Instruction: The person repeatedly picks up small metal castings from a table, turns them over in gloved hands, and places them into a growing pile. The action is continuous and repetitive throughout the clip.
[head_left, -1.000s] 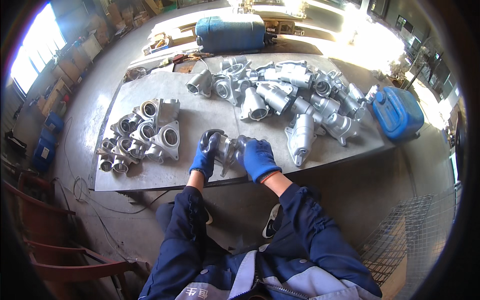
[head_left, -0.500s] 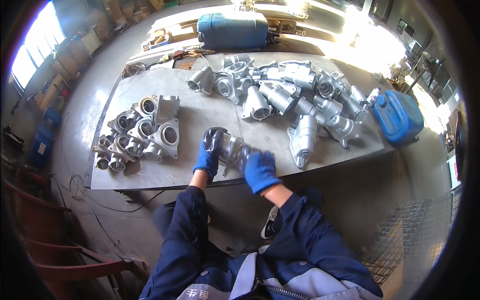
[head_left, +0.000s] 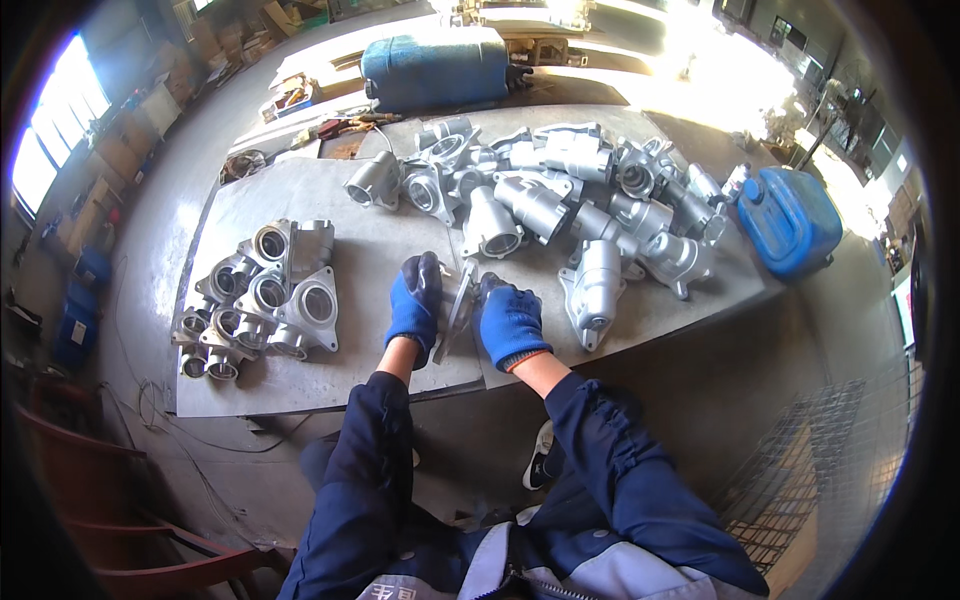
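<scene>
Above the table's front edge, a silver-grey metal casting (head_left: 459,312) with a flat flange is held between my two gloved hands, the flange turned nearly edge-on. My left hand (head_left: 416,300), in a blue glove with dark-coated fingers, is closed on its left side. My right hand (head_left: 511,318), gloved alike, has curled fingers closed against the flange's right side. The fingers hide much of the casting. To the left stands a cluster of castings (head_left: 318,301) with round openings facing up. A larger heap of castings (head_left: 532,205) lies beyond and to the right.
The metal-topped table (head_left: 370,270) has its edge just in front of me. A blue jerrycan (head_left: 790,222) stands at its right end. Behind the table lies a large blue drum (head_left: 436,70). A red metal frame (head_left: 170,570) is at lower left, wire mesh (head_left: 800,480) at lower right.
The casting has been turned, so its flange now shows more edge-on. My right hand has shifted slightly left and its fingers are less blurred. The view has shifted a little.
</scene>
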